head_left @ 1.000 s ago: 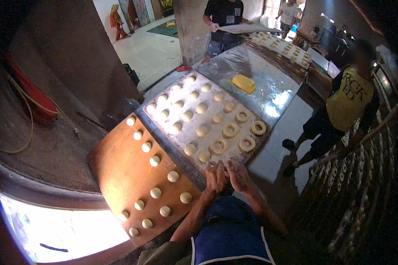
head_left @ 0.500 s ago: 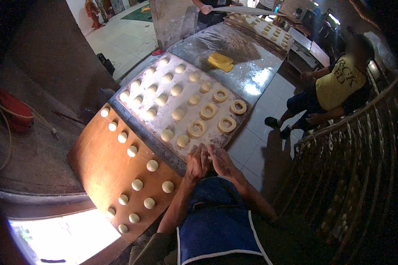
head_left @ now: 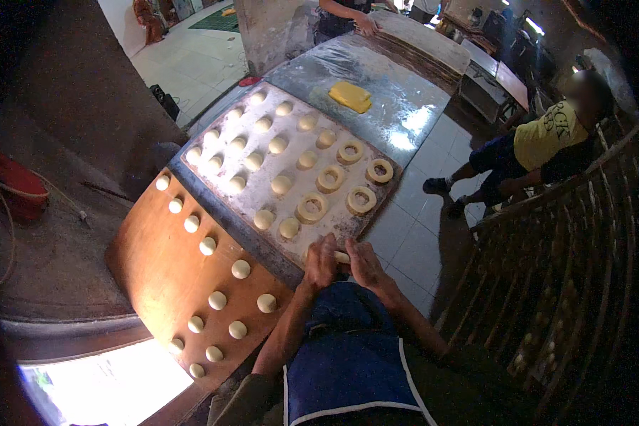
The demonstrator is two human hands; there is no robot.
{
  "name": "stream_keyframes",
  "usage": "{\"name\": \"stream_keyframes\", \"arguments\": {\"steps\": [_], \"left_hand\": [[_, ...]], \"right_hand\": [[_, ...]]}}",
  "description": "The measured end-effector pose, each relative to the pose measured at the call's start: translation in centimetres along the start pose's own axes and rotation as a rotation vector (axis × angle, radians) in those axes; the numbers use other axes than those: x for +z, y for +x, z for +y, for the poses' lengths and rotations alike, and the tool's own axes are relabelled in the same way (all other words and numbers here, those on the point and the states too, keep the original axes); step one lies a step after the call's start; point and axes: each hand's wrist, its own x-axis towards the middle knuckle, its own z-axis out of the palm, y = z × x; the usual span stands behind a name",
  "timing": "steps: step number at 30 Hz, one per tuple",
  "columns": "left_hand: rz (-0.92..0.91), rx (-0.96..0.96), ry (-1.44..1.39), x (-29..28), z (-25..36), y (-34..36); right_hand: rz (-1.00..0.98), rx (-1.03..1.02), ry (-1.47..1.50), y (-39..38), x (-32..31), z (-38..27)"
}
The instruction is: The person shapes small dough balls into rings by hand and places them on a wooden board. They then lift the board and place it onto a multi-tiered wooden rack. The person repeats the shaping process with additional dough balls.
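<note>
Nearest, a blue apron (head_left: 351, 376). Just beyond, left hand (head_left: 321, 261) and right hand (head_left: 366, 264), each grip closed on a pale piece (head_left: 343, 257), probably dough though largely covered, at the near edge of the floured board (head_left: 259, 199). To the left, balls (head_left: 207, 246) on a brown board (head_left: 160, 259). Across the floured board, more balls, plus five rings (head_left: 330, 179) at right. Farther along the bench (head_left: 298, 73), a yellow bundle (head_left: 350, 96); beyond, a co-worker's hand (head_left: 367, 25) at stacked boards (head_left: 422, 50).
</note>
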Motion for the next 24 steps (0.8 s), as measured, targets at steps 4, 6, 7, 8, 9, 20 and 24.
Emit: {"name": "stream_keyframes", "arguments": {"steps": [4,6,7,8,9,20,24], "left_hand": [[0.196,0.327,0.120,2.0,-2.2,-0.7],[0.275,0.195,-0.060,2.3,-2.3,0.0],[0.370,0.278,0.000,2.1,-2.0,0.6],[0.423,0.266,-0.008,1.9,-1.5,1.3],[0.418,0.106,-0.090,1.5,-0.8,2.0],[0.055,-0.171,0.591,-0.2,0.1,3.0],[0.169,0.207,0.634,1.3,-1.6,2.8]], "right_hand": [[-0.138,0.132,-0.160,-0.2,-0.8,0.9],[-0.179,0.267,0.069,0.2,-1.8,0.9],[-0.142,0.276,0.127,0.5,-2.3,0.8],[-0.088,0.169,0.053,0.9,-2.9,0.7],[0.009,0.016,-0.139,1.4,-3.4,0.5],[0.061,0.144,-0.630,0.4,-4.1,4.9],[-0.088,0.082,-0.646,1.5,-4.1,5.7]]}}
